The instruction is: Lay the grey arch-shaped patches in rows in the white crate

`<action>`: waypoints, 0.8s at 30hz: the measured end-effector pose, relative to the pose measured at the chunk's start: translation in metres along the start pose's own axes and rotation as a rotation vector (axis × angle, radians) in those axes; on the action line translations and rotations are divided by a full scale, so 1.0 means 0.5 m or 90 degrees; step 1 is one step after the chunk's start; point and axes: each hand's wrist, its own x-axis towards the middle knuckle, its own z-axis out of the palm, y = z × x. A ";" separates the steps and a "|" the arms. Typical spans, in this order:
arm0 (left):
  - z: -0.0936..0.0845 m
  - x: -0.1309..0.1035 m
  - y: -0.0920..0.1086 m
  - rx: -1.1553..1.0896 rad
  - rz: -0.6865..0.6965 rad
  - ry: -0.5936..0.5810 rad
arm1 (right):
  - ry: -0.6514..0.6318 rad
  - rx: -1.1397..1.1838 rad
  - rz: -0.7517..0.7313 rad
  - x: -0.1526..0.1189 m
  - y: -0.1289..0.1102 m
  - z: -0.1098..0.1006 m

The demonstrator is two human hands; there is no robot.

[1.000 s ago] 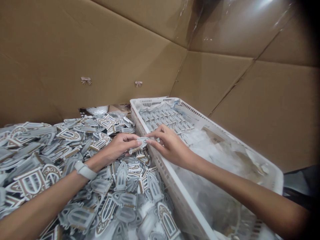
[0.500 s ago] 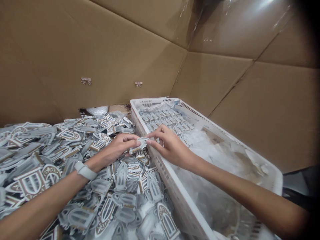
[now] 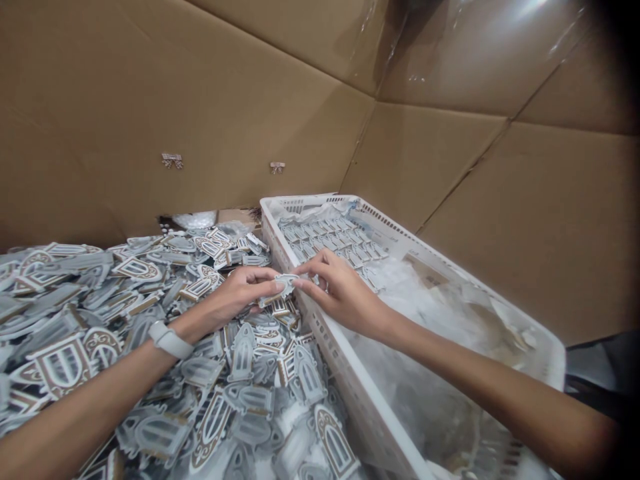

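Note:
Between both hands is one small grey-white arched piece (image 3: 285, 285), above the left long rim of the white crate. My left hand (image 3: 245, 291), with a pale band on its wrist, pinches the left end of the piece. On the other end, the thumb and forefinger of my right hand (image 3: 343, 288) are closed. Beneath and left of my hands spreads a heap of similar window-shaped pieces (image 3: 243, 353), some showing white faces with brown scrollwork. Rows of these pieces (image 3: 325, 233) lie at the far end of the crate.
The white perforated crate (image 3: 367, 393) runs from centre to lower right, with clear plastic film (image 3: 425, 333) inside. Brown cardboard walls (image 3: 200, 87) rise behind and at the right. Two small bow-shaped pieces (image 3: 172, 161) are on the back wall.

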 end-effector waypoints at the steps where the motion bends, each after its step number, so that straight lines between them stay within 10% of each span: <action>1: 0.000 0.000 -0.001 0.001 0.001 -0.001 | -0.001 0.001 0.000 0.000 -0.001 0.000; 24: -0.002 0.002 -0.012 0.025 0.043 -0.031 | -0.003 0.006 0.000 -0.001 0.000 0.000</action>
